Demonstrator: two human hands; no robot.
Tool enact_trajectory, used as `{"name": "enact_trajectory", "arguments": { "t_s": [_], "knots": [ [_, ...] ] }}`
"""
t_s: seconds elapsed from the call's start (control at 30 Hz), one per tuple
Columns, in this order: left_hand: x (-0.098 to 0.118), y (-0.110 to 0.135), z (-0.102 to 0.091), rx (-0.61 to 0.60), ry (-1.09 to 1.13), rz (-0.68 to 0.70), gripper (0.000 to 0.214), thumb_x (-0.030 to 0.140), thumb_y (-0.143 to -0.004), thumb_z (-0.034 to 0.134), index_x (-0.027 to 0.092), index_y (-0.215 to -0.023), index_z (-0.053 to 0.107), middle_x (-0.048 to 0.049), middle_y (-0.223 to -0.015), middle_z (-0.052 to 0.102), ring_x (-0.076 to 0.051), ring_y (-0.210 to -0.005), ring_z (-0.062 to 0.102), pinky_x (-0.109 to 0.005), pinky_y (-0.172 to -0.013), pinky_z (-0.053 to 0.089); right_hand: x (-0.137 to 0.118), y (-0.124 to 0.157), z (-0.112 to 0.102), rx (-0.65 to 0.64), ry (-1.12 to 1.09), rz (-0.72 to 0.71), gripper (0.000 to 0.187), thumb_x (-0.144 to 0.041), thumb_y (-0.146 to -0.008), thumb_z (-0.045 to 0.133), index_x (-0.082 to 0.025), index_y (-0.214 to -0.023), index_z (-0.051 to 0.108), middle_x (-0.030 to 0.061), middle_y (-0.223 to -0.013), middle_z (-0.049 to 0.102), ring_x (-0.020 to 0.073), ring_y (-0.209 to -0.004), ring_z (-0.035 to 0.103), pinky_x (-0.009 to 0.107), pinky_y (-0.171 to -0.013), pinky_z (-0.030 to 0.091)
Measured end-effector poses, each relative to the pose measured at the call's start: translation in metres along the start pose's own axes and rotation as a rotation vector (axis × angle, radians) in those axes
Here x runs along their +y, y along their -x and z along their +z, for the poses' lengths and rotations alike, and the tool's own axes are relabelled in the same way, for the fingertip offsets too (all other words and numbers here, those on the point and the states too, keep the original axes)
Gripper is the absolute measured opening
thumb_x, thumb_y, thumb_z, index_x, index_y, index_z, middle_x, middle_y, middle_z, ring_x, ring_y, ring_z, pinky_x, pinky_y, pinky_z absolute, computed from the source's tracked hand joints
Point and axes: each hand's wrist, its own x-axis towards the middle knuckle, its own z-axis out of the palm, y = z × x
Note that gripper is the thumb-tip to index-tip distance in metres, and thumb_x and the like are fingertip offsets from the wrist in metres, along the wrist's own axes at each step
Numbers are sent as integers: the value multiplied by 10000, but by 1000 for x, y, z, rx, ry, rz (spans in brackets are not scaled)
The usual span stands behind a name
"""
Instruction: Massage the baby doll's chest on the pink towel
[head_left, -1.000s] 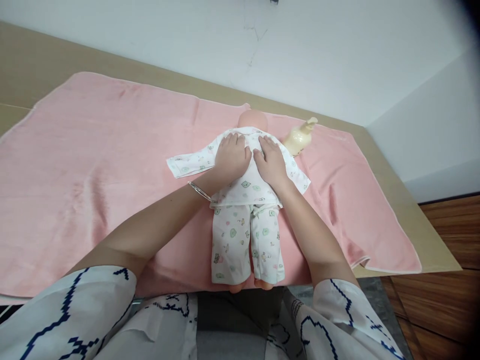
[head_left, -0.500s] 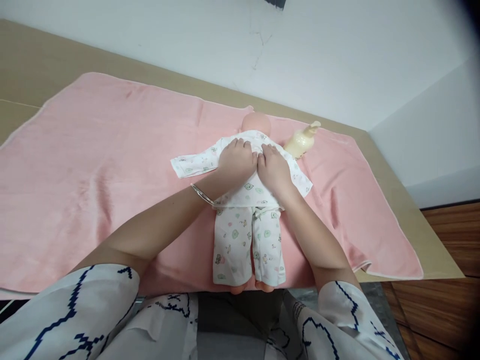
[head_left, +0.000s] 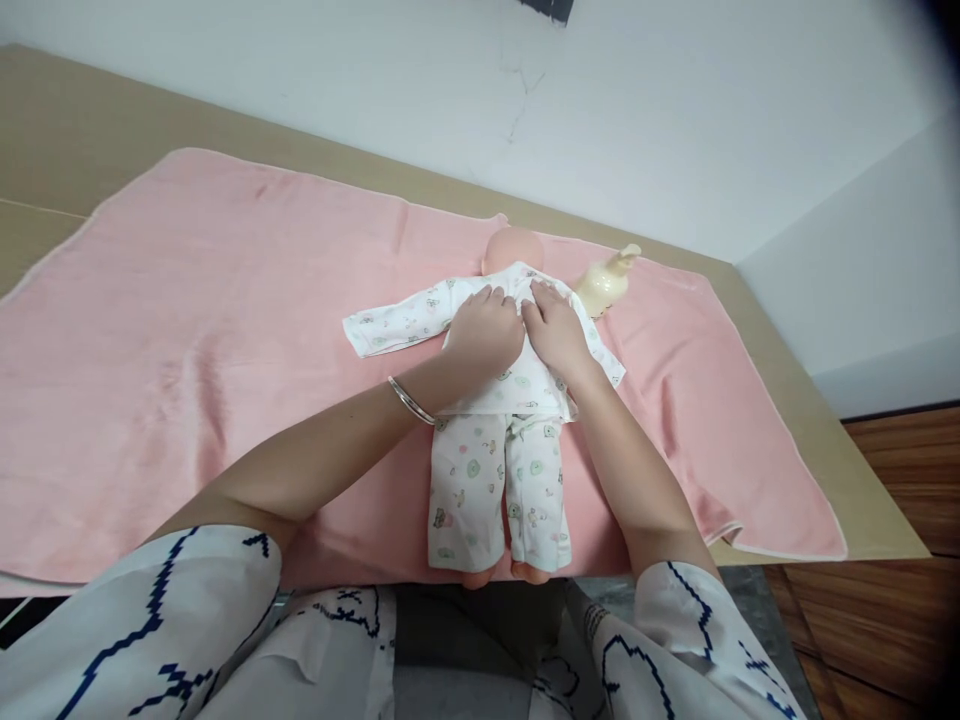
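Observation:
A baby doll point(head_left: 513, 249) lies on a pink blanket point(head_left: 300, 230), its head toward the wall and its feet at the near edge. It is dressed in a white printed baby shirt point(head_left: 409, 322) and matching pants point(head_left: 466, 490). My left hand point(head_left: 487, 332), with a silver bangle at the wrist, is closed on the shirt's front at the chest. Close beside it, my right hand point(head_left: 556, 330) has its fingers curled on the other side of the front. The fingertips and the cloth under them are partly hidden. One sleeve stretches out flat to the left.
A cream pump bottle point(head_left: 602, 286) lies tilted on the blanket, just right of the doll's shoulder. Bare tan tabletop point(head_left: 757, 330) shows around the blanket. A white wall point(head_left: 360, 80) rises behind, and wooden panels point(head_left: 907, 480) stand at the right.
Both hands have shifted slightly to the right along the shirt's front. The shirt has moved down a little from the doll's head, and more of the left sleeve shows.

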Motion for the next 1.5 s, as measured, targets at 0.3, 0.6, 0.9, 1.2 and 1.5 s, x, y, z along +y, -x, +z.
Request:
{"name": "enact_trajectory", "arguments": {
  "t_s": [0.3,0.6,0.9,1.2,1.5],
  "knots": [
    [-41,-26,-6,-113,283,-48,430,252,-981,370,118,-1281,647,-133,-1397,636,-254,-1336,559,-400,-1179,409,-42,28,-21,-45,269,13,343,-266,-976,341,-179,-953,672,142,-983,743,299,-929,675,380,-795,492],
    [5,3,-19,-139,49,26,339,219,-976,413,119,-1068,724,-160,-1180,722,-295,-1254,615,-436,-1089,483,23,-6,3,81,-154,-163,430,-356,-989,381,-175,-1293,625,98,-1402,648,246,-1342,548,434,-1165,403],
    [-39,-27,0,-85,171,-29,483,236,-1033,261,36,-1279,626,-203,-1388,623,-289,-1363,533,-460,-1183,383,-46,32,-7,29,227,-53,307,-200,-928,397,-139,-990,692,185,-1081,724,363,-1145,635,482,-962,525],
    [2,4,-4,-7,-55,-33,480,306,-1031,324,20,-1188,677,-257,-1276,674,-371,-1298,568,-515,-1131,399,11,-5,0,19,-71,-32,406,-320,-981,397,-171,-1288,617,120,-1405,638,281,-1351,544,466,-1151,426],
    [-21,-16,-1,-41,114,-89,446,238,-1011,297,39,-1204,647,-237,-1345,638,-342,-1343,546,-494,-1146,421,-19,14,0,27,99,-19,436,-199,-956,324,-88,-1240,636,185,-1335,665,348,-1350,536,552,-1166,399]
  ]
}}
